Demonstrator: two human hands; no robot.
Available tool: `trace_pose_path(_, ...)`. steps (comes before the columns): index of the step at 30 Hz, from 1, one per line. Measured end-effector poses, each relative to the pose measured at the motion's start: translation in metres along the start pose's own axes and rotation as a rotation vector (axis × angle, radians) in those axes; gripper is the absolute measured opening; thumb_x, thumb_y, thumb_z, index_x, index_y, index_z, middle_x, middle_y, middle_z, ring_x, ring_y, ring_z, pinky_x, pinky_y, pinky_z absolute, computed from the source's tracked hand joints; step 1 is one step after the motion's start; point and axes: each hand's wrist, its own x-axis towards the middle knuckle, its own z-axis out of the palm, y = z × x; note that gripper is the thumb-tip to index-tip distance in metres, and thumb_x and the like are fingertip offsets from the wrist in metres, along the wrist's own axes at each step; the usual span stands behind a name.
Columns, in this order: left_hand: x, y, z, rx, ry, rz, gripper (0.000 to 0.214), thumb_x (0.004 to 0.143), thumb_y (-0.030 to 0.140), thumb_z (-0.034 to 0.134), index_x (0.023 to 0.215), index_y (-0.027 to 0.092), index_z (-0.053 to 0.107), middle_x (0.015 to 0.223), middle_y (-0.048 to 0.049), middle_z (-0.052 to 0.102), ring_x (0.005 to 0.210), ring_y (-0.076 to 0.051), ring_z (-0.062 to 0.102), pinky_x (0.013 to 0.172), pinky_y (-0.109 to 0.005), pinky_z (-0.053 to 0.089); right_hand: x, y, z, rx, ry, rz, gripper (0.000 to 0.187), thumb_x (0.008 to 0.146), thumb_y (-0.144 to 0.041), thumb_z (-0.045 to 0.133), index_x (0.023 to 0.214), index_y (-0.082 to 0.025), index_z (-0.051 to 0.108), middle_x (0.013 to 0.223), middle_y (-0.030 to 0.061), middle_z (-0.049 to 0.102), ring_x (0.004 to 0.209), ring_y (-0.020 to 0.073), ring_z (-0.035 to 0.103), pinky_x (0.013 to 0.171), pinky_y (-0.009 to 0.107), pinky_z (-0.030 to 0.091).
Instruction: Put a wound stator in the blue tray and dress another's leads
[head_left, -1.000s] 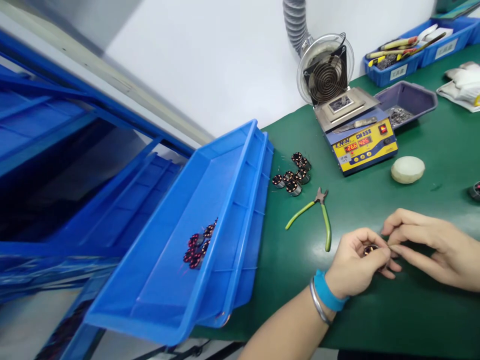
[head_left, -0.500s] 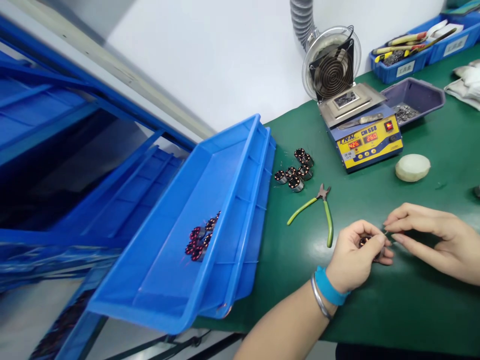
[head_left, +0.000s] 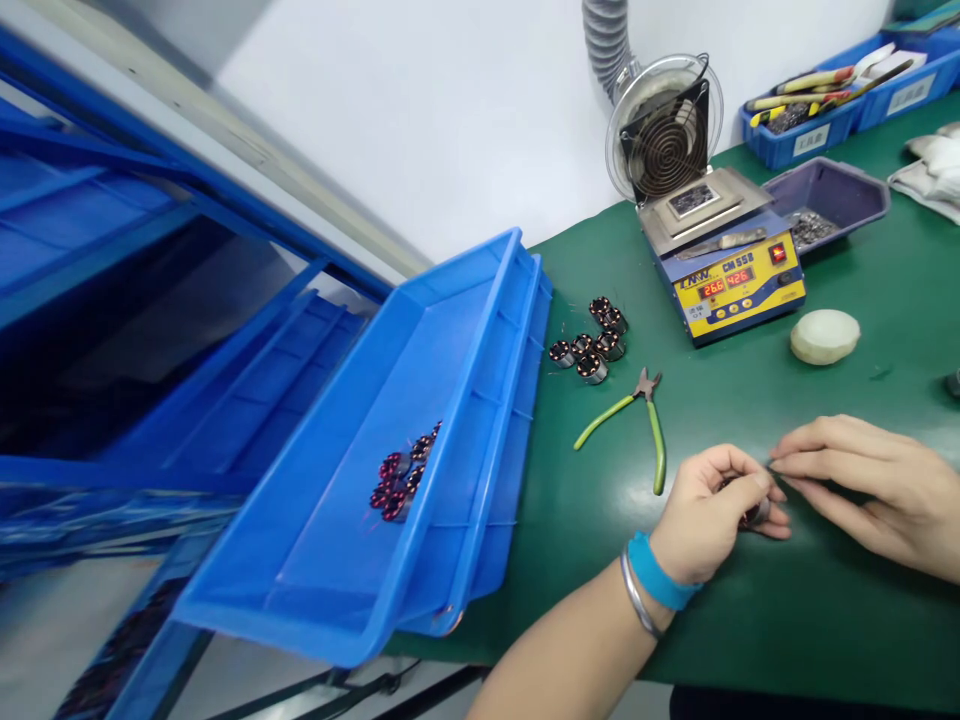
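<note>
My left hand [head_left: 716,515] is closed round a small copper-wound motor stator [head_left: 756,512], mostly hidden by the thumb and fingers. Just to its right, my right hand [head_left: 862,485] has thumb and fingertips pinched together beside the stator, on what looks like a thin wire lead; the wire itself barely shows. Cutting pliers [head_left: 646,415] with green handles lie spread on the green table [head_left: 592,570], left of my hands. Several more stators [head_left: 592,367] stand in a cluster beyond the pliers.
Blue stacked trays [head_left: 322,500] hold more stators [head_left: 401,485] on the left. A yellow-fronted solder pot [head_left: 739,285] stands at the back under a fan [head_left: 667,150]. Near it are a pale oval block [head_left: 825,336], a purple scoop bin [head_left: 847,190] and a blue tool box [head_left: 795,145].
The right hand's fingers have drawn closer together and shifted slightly downward. My left hand has tilted a little round the stator. The solder pot's displayed numbers have changed.
</note>
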Motion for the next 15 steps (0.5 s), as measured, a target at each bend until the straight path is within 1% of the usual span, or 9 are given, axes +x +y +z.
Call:
trace_pose_path(2, -0.001, -0.001, 0.001, -0.014, -0.019, -0.013, 0.056, 0.063, 0.056, 0.092, 0.076, 0.013, 0.058, 0.074, -0.0032, 0.065, 0.06, -0.011, 0.063, 0.061, -0.025, 0.059, -0.001, 0.001, 0.0, -0.03, 0.003, -0.023, 0.018, 0.103, -0.01, 0.054, 0.117, -0.018, 0.063, 0.109, 0.0065, 0.068, 0.098, 0.0166, 0.065, 0.084, 0.029, 0.051)
trace_pose_path(5, -0.001, -0.003, 0.001, -0.025, -0.041, -0.023, 0.053, 0.065, 0.052, 0.091, 0.076, 0.013, 0.057, 0.073, -0.0029, 0.064, 0.059, -0.011, 0.062, 0.06, -0.025, 0.059, 0.0, 0.001, -0.004, -0.065, -0.003, -0.081, 0.018, 0.103, -0.008, 0.054, 0.116, -0.017, 0.064, 0.108, 0.0071, 0.068, 0.095, 0.0186, 0.064, 0.087, 0.034, 0.048)
trace_pose_path(9, -0.001, -0.005, 0.001, -0.008, -0.051, -0.028, 0.049, 0.066, 0.051, 0.087, 0.076, 0.014, 0.056, 0.073, -0.0024, 0.063, 0.059, -0.012, 0.061, 0.061, -0.027, 0.059, 0.0, 0.003, -0.01, -0.127, -0.062, -0.158, 0.021, 0.105, -0.008, 0.048, 0.115, -0.016, 0.064, 0.106, 0.0071, 0.069, 0.092, 0.0184, 0.064, 0.1, 0.041, 0.041)
trace_pose_path(11, -0.002, -0.005, 0.001, 0.046, -0.049, -0.011, 0.044, 0.072, 0.05, 0.082, 0.077, 0.015, 0.055, 0.074, -0.0029, 0.062, 0.06, -0.013, 0.061, 0.063, -0.029, 0.057, -0.001, 0.003, -0.01, -0.126, -0.084, -0.155, 0.022, 0.106, -0.009, 0.046, 0.115, -0.018, 0.064, 0.107, 0.0056, 0.069, 0.092, 0.0178, 0.065, 0.105, 0.044, 0.037)
trace_pose_path(12, -0.004, -0.005, 0.001, 0.125, -0.033, 0.035, 0.039, 0.076, 0.047, 0.077, 0.078, 0.015, 0.055, 0.074, -0.0032, 0.061, 0.061, -0.013, 0.06, 0.063, -0.028, 0.055, -0.001, 0.003, -0.01, -0.098, -0.092, -0.132, 0.022, 0.106, -0.011, 0.046, 0.114, -0.019, 0.065, 0.106, 0.0043, 0.07, 0.091, 0.0174, 0.065, 0.106, 0.044, 0.037)
trace_pose_path(13, -0.006, -0.004, 0.002, 0.247, -0.013, 0.122, 0.032, 0.081, 0.043, 0.073, 0.079, 0.016, 0.055, 0.075, -0.0035, 0.061, 0.063, -0.014, 0.058, 0.064, -0.028, 0.052, -0.001, 0.001, -0.009, -0.036, -0.103, -0.072, 0.019, 0.107, -0.014, 0.047, 0.11, -0.021, 0.065, 0.103, 0.0029, 0.069, 0.089, 0.0169, 0.065, 0.102, 0.042, 0.041)
trace_pose_path(14, -0.009, -0.002, 0.002, 0.401, 0.004, 0.243, 0.025, 0.085, 0.038, 0.068, 0.079, 0.017, 0.056, 0.075, -0.0038, 0.06, 0.066, -0.014, 0.056, 0.066, -0.028, 0.049, -0.001, 0.0, -0.009, 0.065, -0.131, 0.029, 0.018, 0.108, -0.018, 0.047, 0.104, -0.021, 0.064, 0.098, 0.0017, 0.068, 0.085, 0.0164, 0.064, 0.095, 0.039, 0.046)
trace_pose_path(15, -0.012, -0.001, 0.002, 0.561, 0.011, 0.38, 0.019, 0.089, 0.032, 0.064, 0.078, 0.017, 0.056, 0.075, -0.0042, 0.059, 0.068, -0.015, 0.055, 0.067, -0.029, 0.046, 0.0, -0.002, -0.009, 0.205, -0.179, 0.159, 0.02, 0.109, -0.024, 0.047, 0.097, -0.022, 0.063, 0.091, 0.0009, 0.067, 0.079, 0.0159, 0.062, 0.083, 0.035, 0.05)
